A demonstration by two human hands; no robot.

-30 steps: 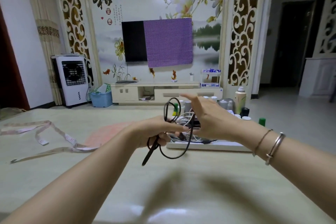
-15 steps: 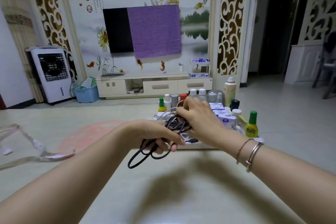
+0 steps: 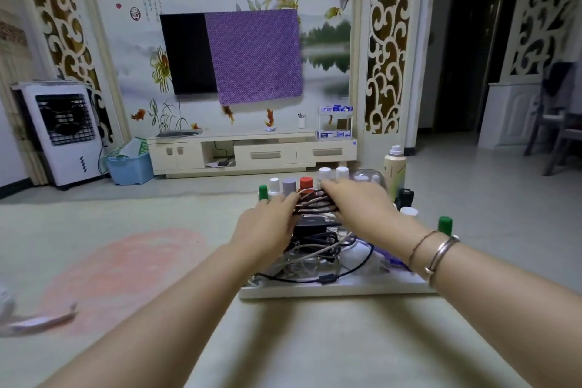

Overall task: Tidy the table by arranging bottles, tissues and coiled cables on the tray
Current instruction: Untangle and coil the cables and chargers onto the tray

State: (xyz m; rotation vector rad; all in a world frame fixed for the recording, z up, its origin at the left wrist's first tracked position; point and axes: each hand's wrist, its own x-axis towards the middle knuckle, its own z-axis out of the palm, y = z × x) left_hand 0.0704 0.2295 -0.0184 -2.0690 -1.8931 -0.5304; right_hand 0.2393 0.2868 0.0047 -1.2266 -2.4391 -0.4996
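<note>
A white tray (image 3: 340,289) lies on the table ahead of me. On it sits a heap of white and black cables (image 3: 315,253) around a black adapter (image 3: 311,224). Between my two hands, over the back of the tray, is a coiled black cable (image 3: 313,203). My left hand (image 3: 266,228) grips its left end and my right hand (image 3: 359,201) holds its right end from above. Small bottles (image 3: 289,186) with green, white, grey and red caps line the tray's far edge. A tall cream bottle (image 3: 394,172) stands at the back right.
A green-capped bottle (image 3: 445,225) and a black one (image 3: 404,197) stand at the tray's right side, partly behind my right forearm. A pale strap (image 3: 34,320) lies at the table's left edge. A pink patch (image 3: 119,271) marks the tabletop left of the tray.
Both hands have carried the coiled black cable forward from in front of the tray to above its back part. The view has shifted closer to the tray.
</note>
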